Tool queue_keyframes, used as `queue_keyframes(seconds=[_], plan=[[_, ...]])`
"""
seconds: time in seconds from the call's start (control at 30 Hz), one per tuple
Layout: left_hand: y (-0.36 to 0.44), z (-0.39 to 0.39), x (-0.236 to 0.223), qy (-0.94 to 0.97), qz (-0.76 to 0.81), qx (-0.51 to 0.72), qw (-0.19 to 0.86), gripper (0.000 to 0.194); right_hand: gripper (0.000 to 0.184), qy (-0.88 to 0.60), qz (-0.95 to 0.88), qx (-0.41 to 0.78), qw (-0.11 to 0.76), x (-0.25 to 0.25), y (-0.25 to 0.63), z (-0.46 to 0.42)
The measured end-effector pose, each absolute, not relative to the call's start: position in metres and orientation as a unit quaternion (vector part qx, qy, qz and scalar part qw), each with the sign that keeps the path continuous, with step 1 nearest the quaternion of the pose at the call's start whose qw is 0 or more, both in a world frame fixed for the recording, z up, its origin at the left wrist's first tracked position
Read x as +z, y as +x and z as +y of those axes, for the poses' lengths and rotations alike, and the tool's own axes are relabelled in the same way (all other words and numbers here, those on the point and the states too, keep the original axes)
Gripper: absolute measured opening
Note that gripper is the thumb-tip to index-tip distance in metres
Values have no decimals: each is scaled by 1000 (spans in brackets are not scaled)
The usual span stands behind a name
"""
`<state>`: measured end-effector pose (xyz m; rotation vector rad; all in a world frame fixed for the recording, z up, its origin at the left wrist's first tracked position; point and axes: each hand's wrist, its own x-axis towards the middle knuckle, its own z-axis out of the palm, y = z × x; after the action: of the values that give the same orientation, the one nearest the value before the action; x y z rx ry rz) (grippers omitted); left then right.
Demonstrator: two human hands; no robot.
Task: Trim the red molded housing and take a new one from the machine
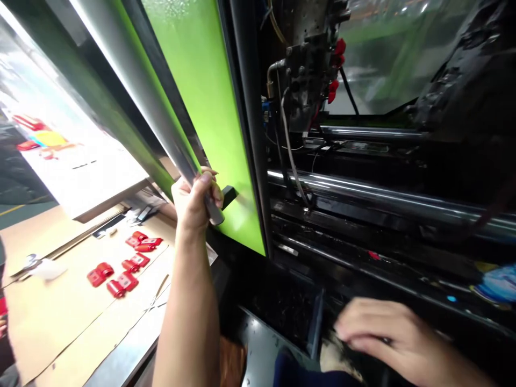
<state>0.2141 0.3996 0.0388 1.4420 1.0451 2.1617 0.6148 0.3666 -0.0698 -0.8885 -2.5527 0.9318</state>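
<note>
My left hand (196,199) is closed round the long silver handle bar (161,118) of a green machine door (209,107), near the bar's lower end. My right hand (387,333) is low inside the dark machine bay, fingers curled over a pale, dirty object (336,357) that I cannot make out; the hand is smeared by motion.
Polished steel bars (382,196) run across the machine interior, with cables and red-capped fittings (334,70) above. To the left, several red plastic parts (121,269) lie on a cardboard-covered bench (60,312), beside scissors (155,298). A blue object (500,282) sits at the far right.
</note>
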Motion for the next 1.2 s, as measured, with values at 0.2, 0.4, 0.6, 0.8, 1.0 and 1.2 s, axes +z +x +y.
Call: queue_keyframes(seconds=[0.2,0.4,0.6,0.8,1.0,1.2], plan=[[211,400,36,512,370,755,175,25,49,-227,-930,154,245,-50,553,378],[211,399,35,512,368,757,172,25,43,-345,-894,183,221,-63,608,383],[208,398,35,497,383,759,172,27,45,-409,-872,160,217,-60,658,410],[204,393,35,476,433,745,175,30,66,-394,-806,209,390,2,651,461],[215,384,43,428,485,742,173,37,77,-302,-736,295,529,61,604,572],[206,381,30,364,531,742,187,52,69,-395,-715,303,491,74,552,742]])
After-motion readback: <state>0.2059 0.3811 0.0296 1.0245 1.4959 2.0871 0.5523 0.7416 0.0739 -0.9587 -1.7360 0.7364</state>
